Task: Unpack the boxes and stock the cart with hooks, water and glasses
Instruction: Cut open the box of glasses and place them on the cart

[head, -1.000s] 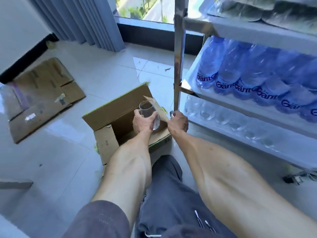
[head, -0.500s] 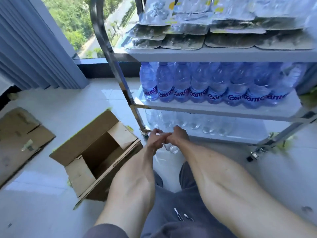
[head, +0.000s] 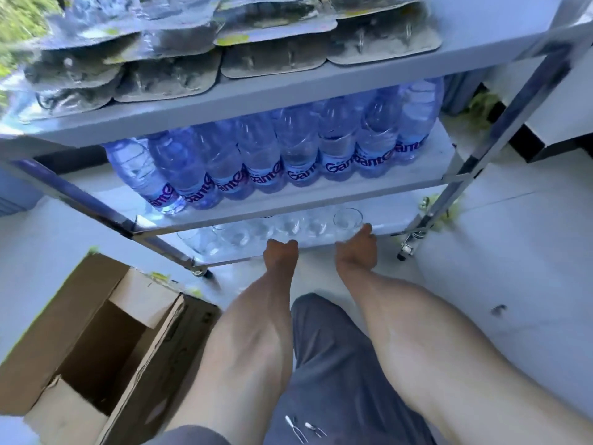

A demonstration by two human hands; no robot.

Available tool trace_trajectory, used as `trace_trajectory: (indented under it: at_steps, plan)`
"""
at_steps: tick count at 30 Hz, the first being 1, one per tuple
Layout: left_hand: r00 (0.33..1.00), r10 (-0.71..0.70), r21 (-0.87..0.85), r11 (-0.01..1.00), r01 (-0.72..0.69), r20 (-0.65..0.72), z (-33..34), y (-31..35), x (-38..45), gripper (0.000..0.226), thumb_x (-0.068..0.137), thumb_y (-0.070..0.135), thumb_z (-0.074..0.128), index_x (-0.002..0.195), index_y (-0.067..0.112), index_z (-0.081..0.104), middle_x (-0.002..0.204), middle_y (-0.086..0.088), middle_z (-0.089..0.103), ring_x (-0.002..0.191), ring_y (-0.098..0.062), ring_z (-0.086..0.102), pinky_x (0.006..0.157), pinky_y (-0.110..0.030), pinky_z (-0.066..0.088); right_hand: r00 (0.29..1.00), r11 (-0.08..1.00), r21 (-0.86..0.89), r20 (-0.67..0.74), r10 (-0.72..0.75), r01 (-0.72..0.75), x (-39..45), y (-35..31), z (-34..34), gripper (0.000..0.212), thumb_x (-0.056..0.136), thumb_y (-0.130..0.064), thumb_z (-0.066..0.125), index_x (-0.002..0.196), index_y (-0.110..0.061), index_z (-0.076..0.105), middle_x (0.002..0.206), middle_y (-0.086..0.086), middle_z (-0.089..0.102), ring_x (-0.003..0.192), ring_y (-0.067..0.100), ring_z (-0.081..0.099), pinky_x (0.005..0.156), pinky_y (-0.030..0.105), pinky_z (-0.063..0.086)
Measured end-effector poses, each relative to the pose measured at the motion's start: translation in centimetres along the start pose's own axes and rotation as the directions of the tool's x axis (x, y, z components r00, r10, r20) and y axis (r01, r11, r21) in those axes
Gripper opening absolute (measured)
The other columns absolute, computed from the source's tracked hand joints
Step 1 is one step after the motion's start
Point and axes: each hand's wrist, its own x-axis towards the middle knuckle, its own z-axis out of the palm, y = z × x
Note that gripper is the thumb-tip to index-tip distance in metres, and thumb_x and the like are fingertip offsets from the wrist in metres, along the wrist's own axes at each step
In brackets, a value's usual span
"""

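The cart (head: 500,130), a three-shelf trolley on chrome posts and small wheels, fills the upper part of the view; its top corners run out of frame. Its top shelf carries stacked packs of hooks (head: 199,59), blurred by motion, so the hooks themselves show only as faint shapes under the plastic. On the middle shelf stands a row of blue water bottles (head: 288,155), upright and touching one another; the leftmost are half hidden behind the left post and the shelf above cuts off their caps. The bottom shelf holds a row of clear glasses (head: 253,231), hard to count because they blend into the pale shelf and the middle shelf's edge covers their rims.

At lower left an open cardboard box (head: 80,342) sits on the tiled floor, flaps up, its near corner cut off by the frame; its inside is in shadow.

Both forearms reach from the bottom edge over grey trousers. The right hand (head: 356,252) is at the front lip of the bottom shelf, beside the rightmost glass (head: 347,221), thumb up against its side; its fingers are behind the glass, so I cannot tell whether they grip it. The left hand (head: 279,253) is at the shelf edge, fingers curled under and out of sight; whether they hold a glass is unclear.
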Motion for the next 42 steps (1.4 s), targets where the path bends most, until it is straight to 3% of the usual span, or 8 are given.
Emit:
trace_trajectory:
  at_steps: [4,9,21,28,31,33,36,42]
  plan:
    - [0.994,-0.052,0.079,0.995,0.059,-0.093,0.1,0.5,0.9,0.064,0.091,0.019,0.056,0.143,0.001,0.024,0.142,-0.021,0.043,0.124,-0.037,0.051,0.097,-0.04,0.046,0.989,0.993,0.094,-0.124,0.085,-0.074,3.2,-0.6,-1.0,0.066,0.085,-0.018,0.068,0.139,-0.012,0.031,0.131,0.015,0.049,0.116,0.035,0.055,0.082,0.045,0.049]
    - [0.991,-0.116,0.063,0.991,0.121,-0.069,0.6,0.3,2.1,0.056,0.086,0.018,0.066,0.129,0.005,0.032,0.132,-0.02,0.046,0.113,-0.036,0.055,0.077,-0.036,0.041,0.984,0.969,0.226,-0.126,0.127,-0.096,6.3,-0.7,-0.7,0.068,0.083,-0.006,0.065,0.141,-0.013,0.031,0.134,0.014,0.048,0.12,0.036,0.052,0.087,0.045,0.047]
    - [0.994,-0.088,0.138,0.986,0.096,-0.065,0.7,-1.2,4.2,0.057,0.09,0.017,0.062,0.136,0.006,0.03,0.132,-0.023,0.046,0.108,-0.038,0.058,0.082,-0.041,0.051,0.985,0.957,0.274,-0.117,0.131,-0.094,10.8,-1.1,1.5,0.076,0.077,-0.003,0.074,0.142,-0.01,0.035,0.136,0.016,0.054,0.124,0.035,0.053,0.1,0.044,0.046]
    - [0.993,-0.076,0.123,0.989,0.087,-0.092,-0.7,-2.3,4.9,0.047,0.089,0.017,0.059,0.127,0.007,0.034,0.124,-0.021,0.051,0.102,-0.037,0.06,0.075,-0.038,0.05,0.975,0.942,0.292,-0.098,0.201,-0.165,10.9,-0.9,2.8,0.09,0.085,-0.006,0.067,0.156,-0.016,0.012,0.154,0.012,0.036,0.137,0.03,0.042,0.111,0.044,0.038]
    - [0.993,-0.078,0.112,0.99,0.088,-0.088,-1.6,-2.7,4.8,0.043,0.09,0.018,0.057,0.125,0.006,0.036,0.121,-0.02,0.053,0.101,-0.037,0.06,0.078,-0.039,0.052,0.954,0.946,0.164,-0.058,0.294,-0.281,9.6,-0.9,3.3,0.087,0.09,-0.018,0.064,0.155,-0.009,0.006,0.158,0.015,0.024,0.138,0.032,0.037,0.109,0.042,0.035]
    - [0.993,-0.049,0.112,0.992,0.061,-0.105,-2.6,-3.4,4.5,0.035,0.089,0.017,0.057,0.118,0.004,0.042,0.116,-0.02,0.058,0.098,-0.036,0.061,0.074,-0.037,0.05,0.94,0.938,0.074,-0.002,0.341,-0.34,8.3,-0.7,3.8,0.066,0.089,-0.017,0.063,0.145,-0.004,0.031,0.148,0.014,0.038,0.128,0.03,0.048,0.102,0.039,0.041]
    - [0.991,0.004,0.138,0.99,0.015,-0.136,-4.4,-4.5,4.2,0.02,0.089,0.013,0.055,0.105,0.0,0.056,0.105,-0.019,0.065,0.098,-0.035,0.063,0.07,-0.031,0.044,0.942,0.966,-0.09,0.215,0.258,-0.244,5.3,-0.7,5.1,0.035,0.092,-0.014,0.057,0.124,-0.002,0.056,0.126,0.012,0.06,0.116,0.029,0.058,0.09,0.03,0.046]
    - [0.975,0.024,0.106,0.994,0.0,-0.22,-8.3,-5.5,3.3,0.021,0.096,0.019,0.05,0.103,0.002,0.062,0.103,-0.013,0.068,0.095,-0.03,0.061,0.072,-0.029,0.041,0.903,0.996,-0.089,0.43,0.02,0.02,-2.9,-5.1,7.4,0.029,0.091,-0.017,0.053,0.116,-0.003,0.055,0.117,0.017,0.065,0.109,0.034,0.062,0.077,0.031,0.045]
